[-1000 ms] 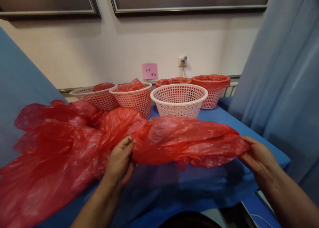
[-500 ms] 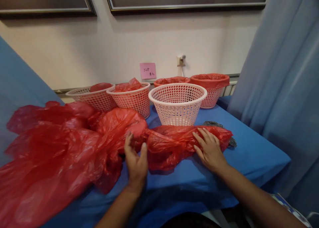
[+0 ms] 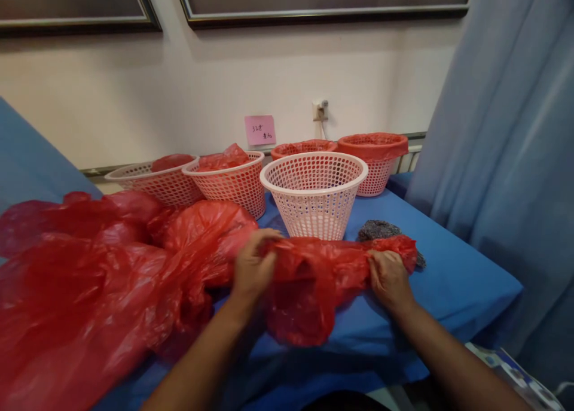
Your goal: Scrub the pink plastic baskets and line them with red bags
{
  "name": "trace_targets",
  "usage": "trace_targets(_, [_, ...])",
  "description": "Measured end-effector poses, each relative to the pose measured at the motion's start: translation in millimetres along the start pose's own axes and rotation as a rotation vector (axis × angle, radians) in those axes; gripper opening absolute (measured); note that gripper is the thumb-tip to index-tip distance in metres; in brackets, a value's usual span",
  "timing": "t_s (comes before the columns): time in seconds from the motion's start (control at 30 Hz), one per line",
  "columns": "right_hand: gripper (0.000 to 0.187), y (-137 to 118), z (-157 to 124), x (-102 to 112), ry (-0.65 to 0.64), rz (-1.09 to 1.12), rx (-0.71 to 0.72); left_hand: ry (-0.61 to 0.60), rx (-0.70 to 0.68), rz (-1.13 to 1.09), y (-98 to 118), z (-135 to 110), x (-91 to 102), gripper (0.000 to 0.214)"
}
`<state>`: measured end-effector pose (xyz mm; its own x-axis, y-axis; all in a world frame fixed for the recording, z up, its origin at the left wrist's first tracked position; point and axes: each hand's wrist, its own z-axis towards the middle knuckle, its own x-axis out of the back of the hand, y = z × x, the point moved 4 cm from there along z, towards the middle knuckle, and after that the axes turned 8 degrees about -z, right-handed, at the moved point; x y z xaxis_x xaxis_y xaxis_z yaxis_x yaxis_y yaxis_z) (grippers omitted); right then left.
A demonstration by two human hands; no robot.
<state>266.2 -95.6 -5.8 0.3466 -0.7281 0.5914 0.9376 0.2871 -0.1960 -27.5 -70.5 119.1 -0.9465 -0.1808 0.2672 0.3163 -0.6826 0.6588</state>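
A red plastic bag [image 3: 305,285] lies stretched sideways between my hands on the blue-covered table. My left hand [image 3: 255,264] is closed on its left part, fingers curled over the film. Its right part is pinched in my right hand [image 3: 391,276], and a short end sticks out beyond the fingers. A big heap of red plastic bags [image 3: 112,291] spreads over the left side of the table. Right behind the stretched bag stands a pale pink mesh basket [image 3: 314,210], upright and without a liner.
Behind stand more mesh baskets: a left basket [image 3: 155,186] and one beside it [image 3: 228,186] hold red plastic; a rear basket [image 3: 305,146] and a right basket [image 3: 374,160] have red liners over their rims. A dark grey bundle [image 3: 379,228] lies at right. Blue curtains [image 3: 497,160] hang there.
Both hands have gone from spread fingers to gripping the red bag. The bag's middle now hangs lower toward me, and more of the grey bundle shows. The view has shifted slightly.
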Motion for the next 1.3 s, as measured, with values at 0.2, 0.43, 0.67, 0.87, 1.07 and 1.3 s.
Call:
trace_targets(0.2, [0.032,1.0,-2.2,-10.3,-0.061,-0.064,-0.095,0.602,0.251,-0.360,-10.5,8.6,57.8,0.020])
trace_targets(0.43, [0.038,5.8,-4.0,-13.6,-0.055,-0.111,-0.195,0.154,-0.062,0.132,24.9,-95.0,0.7,0.040])
trace_targets(0.67, [0.037,6.6,-4.2,-10.3,-0.056,-0.095,-0.199,-0.051,-0.220,0.464,13.3,-128.9,-30.2,0.057])
trace_targets(0.87, [0.035,8.7,-5.2,-9.8,-0.050,-0.067,-0.218,0.566,0.323,0.050,16.3,-96.6,72.6,0.031])
trace_targets(1.07, [0.035,8.9,-7.4,-11.9,-0.049,-0.025,-0.228,0.330,0.039,0.299,23.4,-118.1,49.7,0.084])
trace_targets(1.3, [0.032,7.6,-9.5,-7.0,-0.034,0.021,-0.190,0.061,0.058,0.348,5.7,-86.3,18.8,0.019])
